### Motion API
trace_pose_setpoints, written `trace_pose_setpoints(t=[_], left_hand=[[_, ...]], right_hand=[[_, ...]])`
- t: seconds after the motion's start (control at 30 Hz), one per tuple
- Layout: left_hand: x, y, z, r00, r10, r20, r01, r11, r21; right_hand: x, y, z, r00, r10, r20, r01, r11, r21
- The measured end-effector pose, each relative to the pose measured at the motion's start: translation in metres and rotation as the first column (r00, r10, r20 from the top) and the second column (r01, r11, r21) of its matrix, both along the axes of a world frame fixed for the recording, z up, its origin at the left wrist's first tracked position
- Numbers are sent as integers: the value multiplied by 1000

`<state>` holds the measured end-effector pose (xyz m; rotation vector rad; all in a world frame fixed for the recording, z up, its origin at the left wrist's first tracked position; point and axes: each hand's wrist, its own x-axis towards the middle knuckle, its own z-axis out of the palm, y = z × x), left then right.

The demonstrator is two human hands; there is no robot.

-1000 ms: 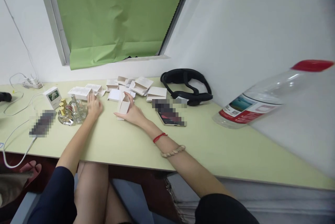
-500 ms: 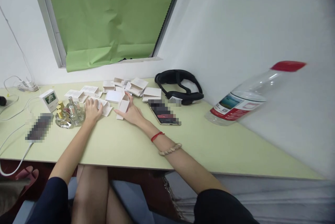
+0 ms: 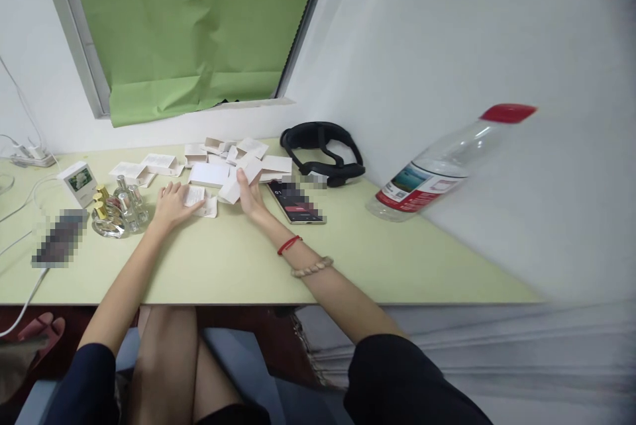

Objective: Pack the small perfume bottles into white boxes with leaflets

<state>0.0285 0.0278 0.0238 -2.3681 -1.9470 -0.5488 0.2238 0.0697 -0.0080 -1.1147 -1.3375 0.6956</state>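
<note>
Greenish tabletop (image 3: 238, 273), white carton (image 3: 232, 188) in right fingers (image 3: 242, 177)

The right hand (image 3: 252, 200) holds a white carton (image 3: 237, 183), with a jumble of paper boxes (image 3: 251, 147) beyond it between 11 and 1 o'clock, a black headset (image 3: 304, 165) at 2 and a phone (image 3: 293, 203) at 3. At that hand's 9 o'clock, the left hand (image 3: 173, 205) touches a printed box (image 3: 193, 196) on the pale desk (image 3: 218, 266). Glass bottles (image 3: 129, 215) stand at the left hand's 9 o'clock.
</note>
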Motion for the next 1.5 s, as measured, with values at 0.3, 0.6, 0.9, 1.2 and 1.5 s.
trace_pose_setpoints(t=[0.3, 0.6, 0.9, 1.2, 1.5], left_hand=[[-3, -4, 19, 995, 100, -24, -103, 961, -258], [10, -10, 15, 989, -3, 147, 59, 925, -376], [13, -4, 16, 931, -250, 265, 348, 826, -443], [0, 1, 12, 929, -76, 363, 170, 957, -235], [-8, 9, 11, 822, 1, 569, -241, 907, 346]], right_hand=[[-6, 2, -1, 996, 30, -79, -31, 999, -11], [1, -5, -3, 953, -112, 282, 73, 986, 147], [-1, -6, 1, 873, -190, 449, 111, 974, 195], [2, -4, 0, 914, -286, 286, 224, 947, 231], [-6, -1, 7, 969, -23, -246, 7, 998, -67]])
